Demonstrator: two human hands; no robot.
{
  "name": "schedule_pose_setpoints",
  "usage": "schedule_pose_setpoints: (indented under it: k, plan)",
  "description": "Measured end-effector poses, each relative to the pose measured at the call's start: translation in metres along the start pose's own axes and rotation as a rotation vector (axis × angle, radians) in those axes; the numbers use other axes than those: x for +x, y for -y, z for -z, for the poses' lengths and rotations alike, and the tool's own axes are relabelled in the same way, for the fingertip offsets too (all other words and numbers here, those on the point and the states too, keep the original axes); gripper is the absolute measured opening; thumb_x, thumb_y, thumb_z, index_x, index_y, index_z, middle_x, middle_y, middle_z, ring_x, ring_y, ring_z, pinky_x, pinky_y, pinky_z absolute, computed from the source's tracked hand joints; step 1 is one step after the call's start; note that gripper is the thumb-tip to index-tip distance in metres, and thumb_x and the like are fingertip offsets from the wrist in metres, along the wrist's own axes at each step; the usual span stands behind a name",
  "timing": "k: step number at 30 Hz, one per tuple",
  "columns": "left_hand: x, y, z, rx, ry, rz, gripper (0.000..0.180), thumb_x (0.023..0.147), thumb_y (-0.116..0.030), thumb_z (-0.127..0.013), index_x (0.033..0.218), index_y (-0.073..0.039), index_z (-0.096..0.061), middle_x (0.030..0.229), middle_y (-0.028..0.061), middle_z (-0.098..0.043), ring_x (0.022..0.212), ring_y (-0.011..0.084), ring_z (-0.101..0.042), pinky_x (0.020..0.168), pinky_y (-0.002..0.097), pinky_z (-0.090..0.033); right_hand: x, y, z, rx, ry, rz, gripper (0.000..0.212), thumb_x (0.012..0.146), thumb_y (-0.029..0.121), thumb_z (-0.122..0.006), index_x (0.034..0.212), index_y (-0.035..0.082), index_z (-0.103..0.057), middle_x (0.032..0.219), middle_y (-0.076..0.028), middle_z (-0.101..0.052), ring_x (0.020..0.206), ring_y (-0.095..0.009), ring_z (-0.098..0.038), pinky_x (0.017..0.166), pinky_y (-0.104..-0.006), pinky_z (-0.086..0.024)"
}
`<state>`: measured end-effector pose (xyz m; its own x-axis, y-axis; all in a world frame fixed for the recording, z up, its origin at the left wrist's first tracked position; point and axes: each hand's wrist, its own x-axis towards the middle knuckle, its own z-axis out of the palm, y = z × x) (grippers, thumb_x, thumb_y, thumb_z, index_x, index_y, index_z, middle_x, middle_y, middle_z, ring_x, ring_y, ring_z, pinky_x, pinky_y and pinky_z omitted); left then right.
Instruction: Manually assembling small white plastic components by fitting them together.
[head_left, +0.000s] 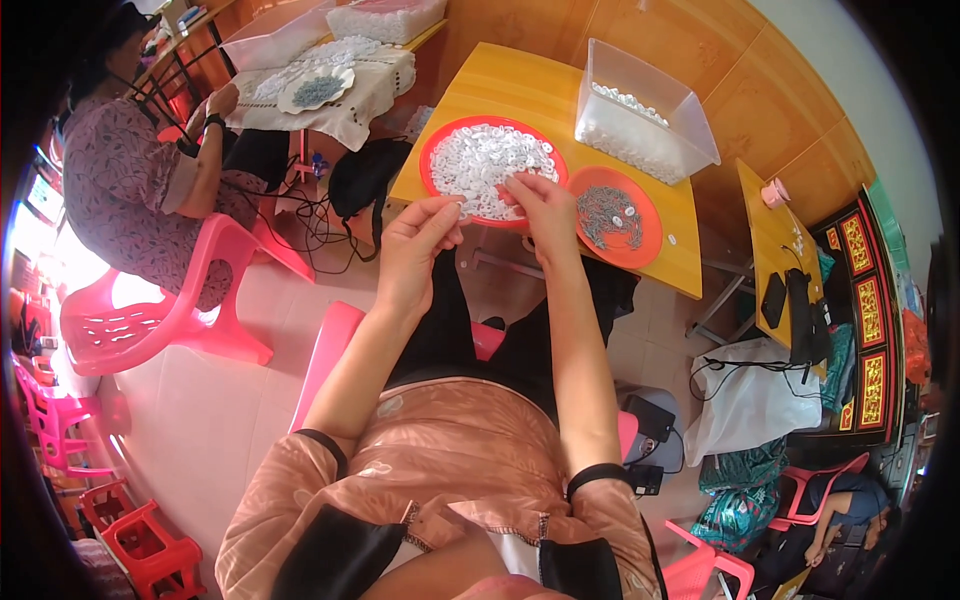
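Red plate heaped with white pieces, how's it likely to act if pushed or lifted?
The red plate looks wide and low, so a push would probably slide it rather than roll it. The white pieces lie loose and heaped, so tilting could well spill some.

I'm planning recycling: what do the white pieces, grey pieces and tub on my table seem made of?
White pieces: probably plastic, being evenly bright white; gloss unclear.
Grey pieces: perhaps metal, being dull grey, but too small to confirm.
Tub: likely smooth, clear plastic; white pieces show through it.
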<state>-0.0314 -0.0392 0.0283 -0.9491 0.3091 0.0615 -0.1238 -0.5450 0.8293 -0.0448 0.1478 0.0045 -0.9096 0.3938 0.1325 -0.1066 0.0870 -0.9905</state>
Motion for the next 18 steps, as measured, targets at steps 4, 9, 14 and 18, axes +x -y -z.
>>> schedule_pose_setpoints:
  k: [4,9,14,18]
  plan:
    - [-0.012,0.006,-0.016,0.101,0.042,-0.040,0.015,0.087,-0.009,-0.061,0.099,-0.001,-0.063,0.083,0.0035,-0.065,0.067,0.0056,-0.054,0.063,0.0187,-0.042,-0.060,0.034,0.012,0.520,0.049,-0.188,0.023,0.086,0.012,-0.062,0.104,-0.002,-0.062,0.085,-0.006,-0.065,0.070,-0.010,-0.060,0.065,-0.0205,-0.049]
    - [-0.023,0.012,-0.032,0.170,0.098,-0.076,0.014,0.087,-0.008,-0.061,0.099,-0.001,-0.063,0.086,0.0043,-0.066,0.069,0.0052,-0.055,0.065,0.0191,-0.044,-0.088,0.038,0.019,0.590,0.117,-0.234,0.022,0.086,0.012,-0.061,0.104,0.000,-0.062,0.085,-0.005,-0.065,0.070,-0.008,-0.060,0.065,-0.0209,-0.050]
    - [-0.025,0.008,-0.032,0.213,0.094,-0.111,0.014,0.087,-0.006,-0.060,0.099,-0.001,-0.064,0.086,0.0029,-0.065,0.074,0.0060,-0.057,0.068,0.0192,-0.045,-0.093,0.048,0.018,0.690,0.190,-0.271,0.021,0.089,0.013,-0.058,0.105,0.001,-0.062,0.088,-0.006,-0.066,0.072,-0.009,-0.061,0.067,-0.0224,-0.050]
    - [-0.026,0.009,-0.032,0.217,0.085,-0.136,0.014,0.086,-0.006,-0.060,0.099,0.000,-0.064,0.086,0.0029,-0.065,0.073,0.0059,-0.057,0.067,0.0190,-0.045,-0.094,0.050,0.017,0.689,0.205,-0.284,0.020,0.089,0.013,-0.057,0.105,0.001,-0.062,0.089,-0.006,-0.066,0.075,-0.010,-0.062,0.069,-0.0231,-0.051]
